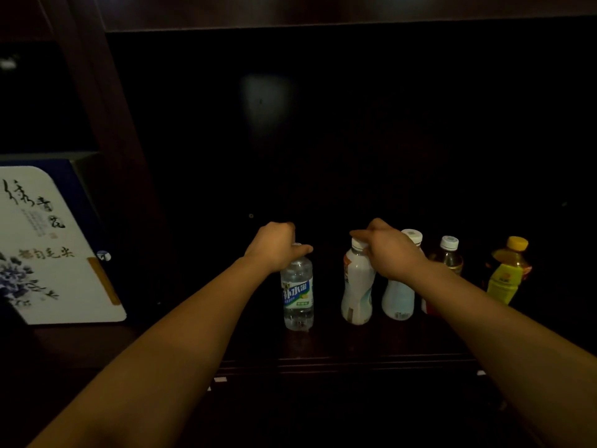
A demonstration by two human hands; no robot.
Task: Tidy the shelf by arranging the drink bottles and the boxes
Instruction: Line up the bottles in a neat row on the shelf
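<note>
I am reaching both forearms from the lower frame toward the dark shelf [323, 354]. At centre, my left hand [274, 245] is closing over the cap of the clear water bottle [298, 292]; my right hand [387, 250] is gripping the cap of the white bottle [357, 286]. I am keeping both upright and sliding, not lifting, to close the gap between them. Rightward, the pale blue bottle [399, 299], brown bottle [449, 257] and yellow-capped bottle [508, 273] are standing in line. The box [55, 250] is leaning at left.

Brightness: very dim; the shelf [323, 344] back is near black.
Light: falls from the viewer's side onto forearms and bottle fronts.
Glare: faint pale patch on the back panel [268, 101].
Blur: white box [55, 253] smeared at left edge.
Distortion: wide-angle bowing at borders.
</note>
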